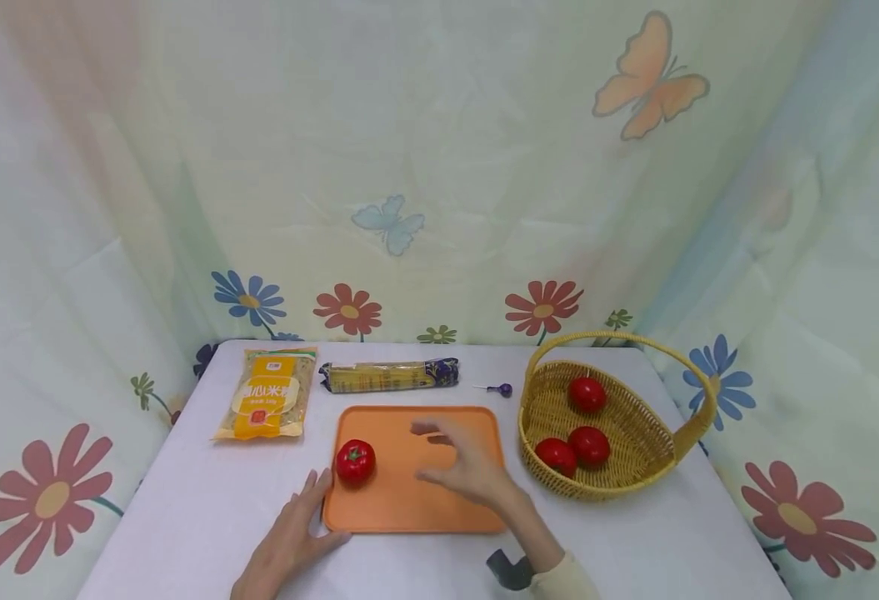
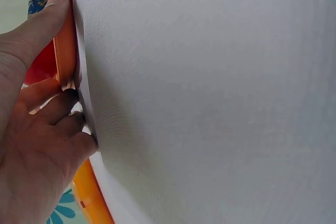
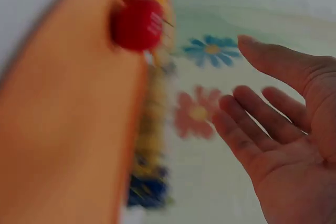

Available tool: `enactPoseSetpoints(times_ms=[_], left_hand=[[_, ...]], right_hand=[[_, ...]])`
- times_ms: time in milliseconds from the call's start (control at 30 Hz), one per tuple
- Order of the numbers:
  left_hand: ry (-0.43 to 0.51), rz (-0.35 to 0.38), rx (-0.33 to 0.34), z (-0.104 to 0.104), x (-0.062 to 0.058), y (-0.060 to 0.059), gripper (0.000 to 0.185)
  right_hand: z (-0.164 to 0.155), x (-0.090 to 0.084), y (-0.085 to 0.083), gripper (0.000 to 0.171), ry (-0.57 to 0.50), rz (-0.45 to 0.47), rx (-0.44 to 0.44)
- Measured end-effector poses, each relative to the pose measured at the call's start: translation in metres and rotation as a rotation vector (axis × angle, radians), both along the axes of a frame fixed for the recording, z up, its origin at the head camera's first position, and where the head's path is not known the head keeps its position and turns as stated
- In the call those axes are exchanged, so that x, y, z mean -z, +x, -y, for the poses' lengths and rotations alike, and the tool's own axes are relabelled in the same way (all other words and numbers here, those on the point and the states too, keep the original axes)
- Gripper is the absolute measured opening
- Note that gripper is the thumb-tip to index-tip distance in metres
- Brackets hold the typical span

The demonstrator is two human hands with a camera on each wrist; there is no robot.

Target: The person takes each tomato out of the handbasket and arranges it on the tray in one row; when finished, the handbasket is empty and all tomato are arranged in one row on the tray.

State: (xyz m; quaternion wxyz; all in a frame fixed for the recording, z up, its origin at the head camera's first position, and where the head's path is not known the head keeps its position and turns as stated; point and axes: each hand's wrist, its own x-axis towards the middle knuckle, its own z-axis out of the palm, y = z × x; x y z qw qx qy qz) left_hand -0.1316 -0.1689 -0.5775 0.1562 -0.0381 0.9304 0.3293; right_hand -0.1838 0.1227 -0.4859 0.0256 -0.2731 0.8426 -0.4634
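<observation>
An orange cutting board lies at the table's front centre with one red tomato on its left part. My left hand rests flat on the table with its fingers against the board's left front edge. My right hand hovers over the middle of the board, fingers spread and holding nothing; the right wrist view shows its bare palm and the blurred tomato.
A wicker basket with three tomatoes stands right of the board. Behind the board lie a yellow packet, a long noodle pack and a small purple item. Flowered cloth hangs around the table.
</observation>
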Motion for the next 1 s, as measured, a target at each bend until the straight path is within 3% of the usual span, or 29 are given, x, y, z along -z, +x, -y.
enactPoseSetpoints(times_ms=[133, 267, 400, 533, 700, 800, 1000], left_hand=[[-0.008, -0.008, -0.001, -0.001, 0.0, -0.001, 0.106], [-0.008, -0.014, 0.013, -0.003, 0.0, -0.002, 0.106], [-0.003, -0.001, 0.003, -0.004, -0.001, 0.0, 0.106], [-0.005, 0.005, -0.006, -0.001, -0.001, 0.002, 0.106], [-0.002, 0.02, -0.022, 0.002, -0.001, 0.003, 0.108], [0.007, 0.029, -0.025, 0.003, 0.001, 0.002, 0.108], [0.01, 0.027, -0.023, -0.001, 0.002, 0.002, 0.108]], right_hand=[[-0.056, -0.04, -0.009, 0.049, 0.128, -0.063, 0.071], [-0.117, -0.053, -0.022, 0.049, 0.242, -0.02, 0.191], [-0.172, -0.042, -0.041, 0.051, 0.25, 0.033, 0.338], [-0.204, -0.022, -0.063, 0.056, 0.222, 0.1, 0.469], [-0.221, 0.002, -0.089, 0.056, 0.114, 0.165, 0.54], [-0.229, 0.013, -0.1, 0.051, 0.074, 0.148, 0.583], [-0.243, 0.026, -0.105, 0.05, -0.035, 0.185, 0.613]])
